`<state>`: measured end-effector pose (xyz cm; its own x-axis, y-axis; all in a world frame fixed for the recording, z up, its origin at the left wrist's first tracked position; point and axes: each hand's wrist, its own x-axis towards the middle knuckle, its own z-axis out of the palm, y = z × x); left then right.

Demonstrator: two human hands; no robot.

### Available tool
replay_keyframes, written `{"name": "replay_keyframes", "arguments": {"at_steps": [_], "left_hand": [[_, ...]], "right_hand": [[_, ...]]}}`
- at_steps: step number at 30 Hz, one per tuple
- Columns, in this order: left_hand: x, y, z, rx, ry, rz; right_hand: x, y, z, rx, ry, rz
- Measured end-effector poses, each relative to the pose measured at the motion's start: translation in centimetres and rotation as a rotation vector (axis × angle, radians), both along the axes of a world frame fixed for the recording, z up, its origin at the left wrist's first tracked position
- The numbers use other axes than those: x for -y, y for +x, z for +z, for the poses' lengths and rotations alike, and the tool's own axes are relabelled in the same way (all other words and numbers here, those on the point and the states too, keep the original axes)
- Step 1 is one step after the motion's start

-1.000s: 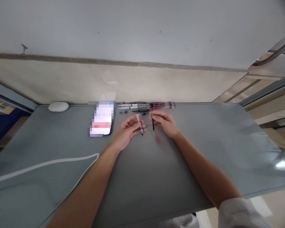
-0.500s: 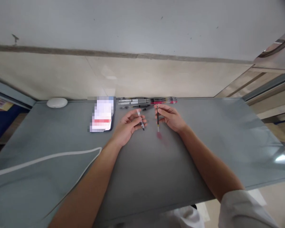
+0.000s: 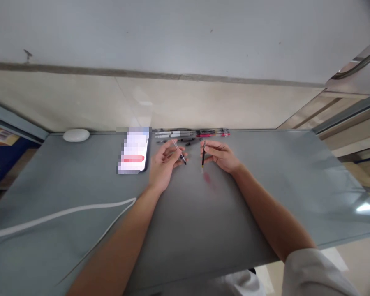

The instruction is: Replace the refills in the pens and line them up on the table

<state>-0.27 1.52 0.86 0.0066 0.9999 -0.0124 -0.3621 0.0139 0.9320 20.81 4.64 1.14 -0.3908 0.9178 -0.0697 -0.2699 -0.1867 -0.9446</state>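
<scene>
My left hand point(image 3: 164, 164) is closed on a clear pen barrel point(image 3: 180, 152) with a dark lower end, tilted down to the right. A short gap away, my right hand point(image 3: 222, 156) pinches a slim black pen piece point(image 3: 203, 155), held near upright with a yellowish lower end. Just below that end is a blurred red shape point(image 3: 206, 177); whether it is joined to the piece I cannot tell. Behind both hands lie several white and grey pens point(image 3: 174, 134) and several red and black pens point(image 3: 212, 133), with loose dark pen parts point(image 3: 193, 142) in front of them.
A phone point(image 3: 133, 150) with a lit, partly pixelated screen lies left of my hands. A white oval case point(image 3: 76, 135) sits at the back left. One white cable point(image 3: 80, 208) crosses the grey table point(image 3: 203, 234) near my left forearm. A wall point(image 3: 203, 100) stands behind.
The clear barrel in my left hand is tilted more and sits slightly further left. My right hand has barely moved with its black piece. The whole view has shifted slightly.
</scene>
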Motion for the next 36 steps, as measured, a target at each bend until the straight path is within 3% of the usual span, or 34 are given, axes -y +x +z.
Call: {"name": "replay_keyframes", "arguments": {"at_steps": [8, 17, 27, 36], "left_hand": [[0.06, -0.01, 0.03, -0.124, 0.033, 0.032], [0.00, -0.14, -0.05, -0.117, 0.011, 0.007], [0.08, -0.24, 0.18, -0.085, -0.020, -0.055], [0.04, -0.25, 0.34, -0.024, -0.048, -0.057]], "right_hand": [[-0.09, -0.03, 0.06, -0.014, 0.004, -0.015], [-0.03, -0.08, 0.17, -0.004, 0.003, -0.042], [-0.40, -0.54, 0.20, -0.055, 0.007, -0.247], [-0.47, -0.46, 0.60, -0.049, 0.012, -0.342]]}}
